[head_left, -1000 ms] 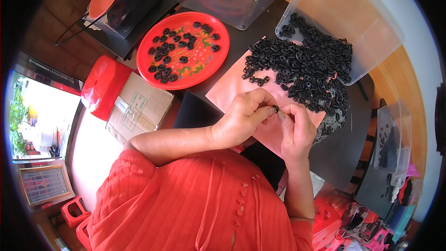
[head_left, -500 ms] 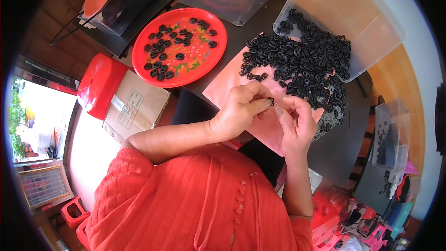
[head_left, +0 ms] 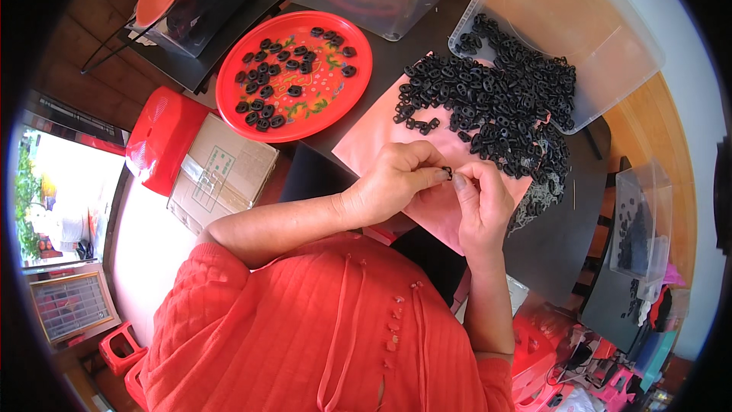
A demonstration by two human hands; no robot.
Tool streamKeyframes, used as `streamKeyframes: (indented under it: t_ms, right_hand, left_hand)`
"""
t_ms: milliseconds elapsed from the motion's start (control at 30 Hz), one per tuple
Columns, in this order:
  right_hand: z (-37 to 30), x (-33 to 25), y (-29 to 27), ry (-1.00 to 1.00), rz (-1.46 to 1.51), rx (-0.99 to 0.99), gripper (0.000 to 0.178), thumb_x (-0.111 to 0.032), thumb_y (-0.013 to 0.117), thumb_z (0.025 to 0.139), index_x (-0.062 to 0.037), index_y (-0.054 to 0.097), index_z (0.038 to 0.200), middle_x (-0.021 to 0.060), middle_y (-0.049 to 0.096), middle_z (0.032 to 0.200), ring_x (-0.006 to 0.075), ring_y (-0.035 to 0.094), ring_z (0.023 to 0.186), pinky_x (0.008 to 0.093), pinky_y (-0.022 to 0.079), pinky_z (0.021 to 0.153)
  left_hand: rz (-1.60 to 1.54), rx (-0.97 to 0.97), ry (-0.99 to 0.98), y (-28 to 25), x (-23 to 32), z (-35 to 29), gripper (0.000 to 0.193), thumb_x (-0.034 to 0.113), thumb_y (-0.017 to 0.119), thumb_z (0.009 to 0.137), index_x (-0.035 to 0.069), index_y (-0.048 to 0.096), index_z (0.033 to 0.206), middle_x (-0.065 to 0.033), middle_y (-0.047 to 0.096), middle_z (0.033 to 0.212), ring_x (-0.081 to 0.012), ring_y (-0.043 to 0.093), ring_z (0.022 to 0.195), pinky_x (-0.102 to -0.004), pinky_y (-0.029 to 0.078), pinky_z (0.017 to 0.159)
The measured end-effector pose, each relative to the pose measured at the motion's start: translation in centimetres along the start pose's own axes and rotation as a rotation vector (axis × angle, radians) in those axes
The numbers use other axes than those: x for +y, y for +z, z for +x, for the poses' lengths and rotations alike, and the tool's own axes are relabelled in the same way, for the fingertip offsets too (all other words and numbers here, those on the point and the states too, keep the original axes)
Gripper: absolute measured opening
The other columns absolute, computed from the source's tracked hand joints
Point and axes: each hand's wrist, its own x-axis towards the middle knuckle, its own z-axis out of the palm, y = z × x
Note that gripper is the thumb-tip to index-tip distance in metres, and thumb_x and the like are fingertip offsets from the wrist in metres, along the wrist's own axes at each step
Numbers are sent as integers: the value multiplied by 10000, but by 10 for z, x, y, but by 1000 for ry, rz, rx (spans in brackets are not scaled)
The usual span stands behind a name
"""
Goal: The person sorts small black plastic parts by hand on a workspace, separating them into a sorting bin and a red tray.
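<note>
Between thumb and fingertip, my left hand (head_left: 402, 183) pinches a small black plastic piece (head_left: 447, 173) over the pink sheet (head_left: 366, 137). My right hand (head_left: 485, 202) meets it from the right, thumb and forefinger pressed together at the piece's edge. Whether anything else sits in the right fingertips is too small to make out. Just beyond my hands, a heap of black two-holed pieces (head_left: 488, 95) spreads over the sheet. To the left, a round red tray (head_left: 332, 99) with a printed pattern carries several black pieces (head_left: 295, 91) spaced apart.
A clear plastic bin (head_left: 602, 38) lies behind the heap, some pieces inside its mouth. Another clear container (head_left: 381, 4) stands at the back. Thin grey pieces (head_left: 537, 206) lie at the heap's right edge. A cardboard box (head_left: 221, 172) and a red stool (head_left: 164, 137) are on the left.
My right hand has closed in on the black piece, its thumb and forefinger now together. The left hand has shifted very slightly right. Tray and heap look the same.
</note>
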Motion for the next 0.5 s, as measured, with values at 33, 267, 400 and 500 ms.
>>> streamKeyframes:
  t_ms: [33, 267, 400, 500]
  right_hand:
    - [-1, 0, 1, 2, -3, -3, 59, -6, 597, 918, -2, 539, 910, 82, 566, 799, 161, 522, 618, 277, 425, 557]
    - [-9, 1, 8, 48, 64, -33, 72, 30, 598, 888, -6, 537, 901, 80, 557, 765, 163, 526, 593, 284, 424, 542]
    - [4, -4, -18, 103, 22, -94, 45, 5, 635, 872, 7, 590, 867, 74, 584, 747, 145, 554, 610, 274, 441, 559]
    - [24, 13, -43, 156, -160, 39, 45, -38, 686, 848, -21, 644, 853, 71, 630, 759, 141, 608, 637, 267, 463, 579]
  left_hand:
    - [33, -3, 27, 0, -2, 0, 93, 49, 645, 891, -32, 624, 933, -55, 618, 783, -94, 569, 706, -264, 483, 625]
    - [53, -1, 159, 2, -21, -1, 57, 26, 626, 897, -3, 626, 945, 13, 576, 757, -51, 519, 708, -226, 444, 611]
    - [-16, -53, 76, -2, -9, -6, 48, 49, 601, 929, 12, 613, 958, 4, 573, 745, -46, 529, 650, -208, 438, 554]
    - [-130, -93, -34, -7, -4, -10, 51, 68, 584, 951, 20, 601, 956, -2, 573, 742, -41, 523, 601, -193, 425, 510]
